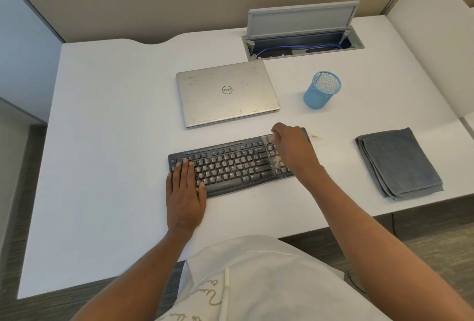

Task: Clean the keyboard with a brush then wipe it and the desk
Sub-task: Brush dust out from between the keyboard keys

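Note:
A black keyboard (230,164) lies on the white desk (115,141) in front of me. Brownish crumbs (278,161) sit on the keys at its right end. My left hand (186,192) rests flat on the keyboard's left end, fingers straight. My right hand (292,148) hovers over the right end with its fingers curled around a pale, blurred object, seemingly the brush (268,139), whose tip touches the top row of keys. A folded grey cloth (400,164) lies on the desk to the right of the keyboard.
A shut silver laptop (225,92) lies behind the keyboard. A blue mesh pen cup (322,89) stands right of it. At the back, a cable box (302,43) is set into the desk with its lid up. A few crumbs (315,137) lie beside the keyboard's right corner.

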`<action>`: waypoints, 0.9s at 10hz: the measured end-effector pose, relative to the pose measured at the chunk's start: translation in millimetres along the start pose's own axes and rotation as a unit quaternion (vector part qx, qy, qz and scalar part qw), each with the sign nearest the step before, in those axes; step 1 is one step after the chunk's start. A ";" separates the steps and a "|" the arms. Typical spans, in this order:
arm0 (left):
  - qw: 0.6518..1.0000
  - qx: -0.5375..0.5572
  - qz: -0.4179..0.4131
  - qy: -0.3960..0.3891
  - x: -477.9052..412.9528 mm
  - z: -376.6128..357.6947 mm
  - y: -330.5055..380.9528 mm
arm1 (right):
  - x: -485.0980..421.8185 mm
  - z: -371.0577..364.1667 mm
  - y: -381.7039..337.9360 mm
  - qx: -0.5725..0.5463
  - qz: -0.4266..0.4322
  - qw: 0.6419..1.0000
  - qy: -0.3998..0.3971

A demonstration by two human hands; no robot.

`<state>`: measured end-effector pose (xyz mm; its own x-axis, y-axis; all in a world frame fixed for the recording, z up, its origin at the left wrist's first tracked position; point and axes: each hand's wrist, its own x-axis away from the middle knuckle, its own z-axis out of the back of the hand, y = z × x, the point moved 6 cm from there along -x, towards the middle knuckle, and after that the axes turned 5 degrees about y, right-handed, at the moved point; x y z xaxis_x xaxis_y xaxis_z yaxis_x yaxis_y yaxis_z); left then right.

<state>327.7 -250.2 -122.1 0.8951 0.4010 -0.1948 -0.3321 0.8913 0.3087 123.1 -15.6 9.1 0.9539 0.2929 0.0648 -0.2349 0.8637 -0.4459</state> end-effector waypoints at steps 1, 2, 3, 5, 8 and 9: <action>1.000 0.002 0.001 0.001 -0.3 0.3 -0.3 | 3.3 -6.7 -2.5 0.079 0.019 0.996 -0.047; 1.000 0.004 0.001 0.001 0.3 1.2 0.5 | 3.2 -7.3 -2.8 0.122 0.031 0.989 -0.078; 1.000 0.006 0.000 0.002 -0.1 1.9 0.8 | -1.6 -1.3 -3.4 0.117 0.032 0.991 -0.065; 1.000 0.003 0.003 -0.005 -0.3 0.3 0.1 | -10.4 15.7 -16.0 0.028 0.005 0.999 0.027; 1.000 -0.002 0.003 -0.007 0.1 0.3 0.3 | 10.9 -8.4 -0.5 0.096 -0.018 0.992 -0.075; 1.000 -0.001 0.001 -0.004 -0.6 0.9 0.8 | 10.2 -3.9 -1.4 0.099 -0.019 0.992 -0.075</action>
<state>327.1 -249.9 -120.9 0.8968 0.4016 -0.1857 -0.3354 0.8908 0.3066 133.9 -15.4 6.9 0.9280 0.3035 0.2163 -0.2456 0.9345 -0.2576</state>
